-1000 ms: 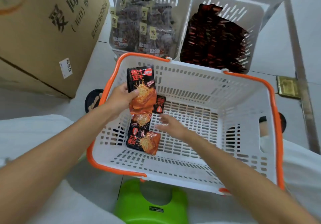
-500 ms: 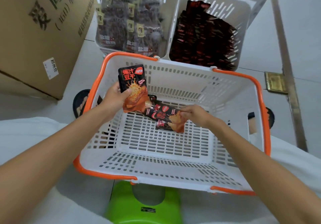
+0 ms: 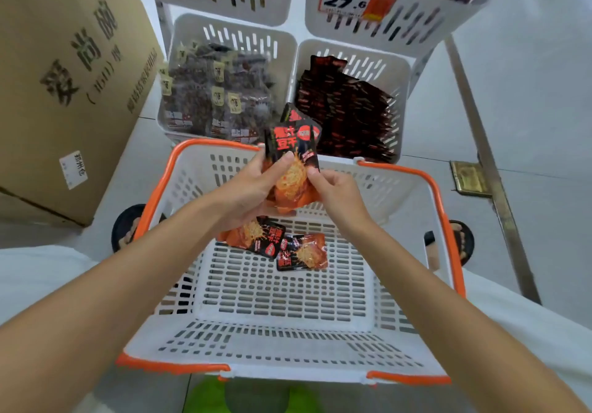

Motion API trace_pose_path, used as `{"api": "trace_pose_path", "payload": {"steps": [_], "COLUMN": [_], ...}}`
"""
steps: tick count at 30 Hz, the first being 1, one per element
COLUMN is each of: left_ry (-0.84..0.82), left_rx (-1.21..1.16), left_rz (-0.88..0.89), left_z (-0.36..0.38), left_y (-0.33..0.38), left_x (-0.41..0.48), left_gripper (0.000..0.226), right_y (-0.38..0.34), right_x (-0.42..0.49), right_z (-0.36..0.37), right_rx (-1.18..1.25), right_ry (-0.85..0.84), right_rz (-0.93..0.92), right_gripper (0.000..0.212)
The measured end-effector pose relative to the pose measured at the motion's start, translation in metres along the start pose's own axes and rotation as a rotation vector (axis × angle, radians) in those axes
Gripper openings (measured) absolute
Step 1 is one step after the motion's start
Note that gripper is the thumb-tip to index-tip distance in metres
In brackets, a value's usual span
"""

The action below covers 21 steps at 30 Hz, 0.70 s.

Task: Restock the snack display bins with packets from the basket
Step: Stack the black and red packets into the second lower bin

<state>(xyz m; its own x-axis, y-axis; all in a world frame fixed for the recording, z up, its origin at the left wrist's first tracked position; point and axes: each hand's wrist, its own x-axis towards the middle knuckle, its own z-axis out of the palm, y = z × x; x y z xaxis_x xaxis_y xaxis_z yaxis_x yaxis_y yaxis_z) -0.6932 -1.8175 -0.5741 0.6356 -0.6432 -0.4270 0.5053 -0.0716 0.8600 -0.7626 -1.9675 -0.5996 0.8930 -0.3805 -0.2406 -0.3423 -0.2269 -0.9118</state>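
Clasping a bunch of packets [image 3: 293, 159] in the left hand [image 3: 248, 188], pinching its edge with the right hand [image 3: 336, 193] above the basket's [image 3: 205, 147] far rim, probably squaring it for the bin [image 3: 402, 73] beyond.

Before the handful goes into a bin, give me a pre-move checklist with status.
1. Grip: left hand and right hand both hold the packet stack: ok.
2. Target: lower right bin holds similar dark red packets: ok.
3. Room in that bin: its near side is hidden behind the stack: cannot tell.
4. Path from stack to bin unobstructed: ok.
5. Basket emptied: two loose packets lie on its floor: not ok.
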Motion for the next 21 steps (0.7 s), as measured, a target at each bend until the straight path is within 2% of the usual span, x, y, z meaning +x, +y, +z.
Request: {"api": "trace_pose_path", "payload": {"steps": [3,4,6,7,8,9,11,12,14,16,17,19,20,21], "left_ry": [0.063,0.066,-0.005,-0.065,-0.121,-0.163,-0.205,-0.215,-0.219,-0.220,-0.231,-0.265,-0.284,-0.283], "left_rx": [0.065,0.101,0.199,0.279,0.350,0.403,0.418,0.418,0.467,0.520,0.569,0.762,0.869,0.970], "left_rz": [0.061,0.079,0.095,0.101,0.108,0.112,0.077,0.058,0.061,0.061,0.064,0.119,0.160,0.192], "left_z": [0.002,0.002,-0.001,-0.002,-0.001,0.000,0.005,0.007,0.008,0.006,0.005,0.005,0.008,0.012], "left_y": [0.002,0.002,0.007,0.010,0.013,0.014,0.012,0.010,0.004,0.005,0.009,0.024,0.033,0.041], "left_x": [0.013,0.018,0.025,0.027,0.028,0.031,0.036,0.039,0.045,0.048,0.049,0.055,0.059,0.063], "left_gripper": [0.039,0.035,0.034,0.036,0.039,0.040,0.041,0.043,0.047,0.044,0.043,0.046,0.046,0.046], "right_y": [-0.007,-0.010,-0.018,-0.021,-0.025,-0.028,-0.033,-0.035,-0.036,-0.037,-0.039,-0.046,-0.051,-0.055], "right_x": [0.001,0.002,0.006,0.011,0.016,0.021,0.030,0.032,0.034,0.035,0.035,0.038,0.039,0.040], "right_z": [-0.008,-0.013,-0.028,-0.036,-0.043,-0.049,-0.055,-0.055,-0.057,-0.063,-0.070,-0.086,-0.092,-0.097], "right_rx": [-0.056,-0.057,-0.065,-0.115,-0.180,-0.251,-0.287,-0.278,-0.278,-0.258,-0.250,-0.237,-0.223,-0.218], "right_ry": [0.050,0.052,0.050,0.036,-0.006,-0.050,-0.105,-0.102,-0.076,-0.077,-0.097,-0.248,-0.365,-0.464], "right_rz": [-0.080,-0.084,-0.146,-0.198,-0.244,-0.254,-0.238,-0.257,-0.313,-0.302,-0.262,-0.135,-0.078,-0.046], "right_gripper": [0.026,0.035,0.087,0.103,0.108,0.104,0.075,0.061,0.047,0.050,0.060,0.078,0.074,0.060]}}
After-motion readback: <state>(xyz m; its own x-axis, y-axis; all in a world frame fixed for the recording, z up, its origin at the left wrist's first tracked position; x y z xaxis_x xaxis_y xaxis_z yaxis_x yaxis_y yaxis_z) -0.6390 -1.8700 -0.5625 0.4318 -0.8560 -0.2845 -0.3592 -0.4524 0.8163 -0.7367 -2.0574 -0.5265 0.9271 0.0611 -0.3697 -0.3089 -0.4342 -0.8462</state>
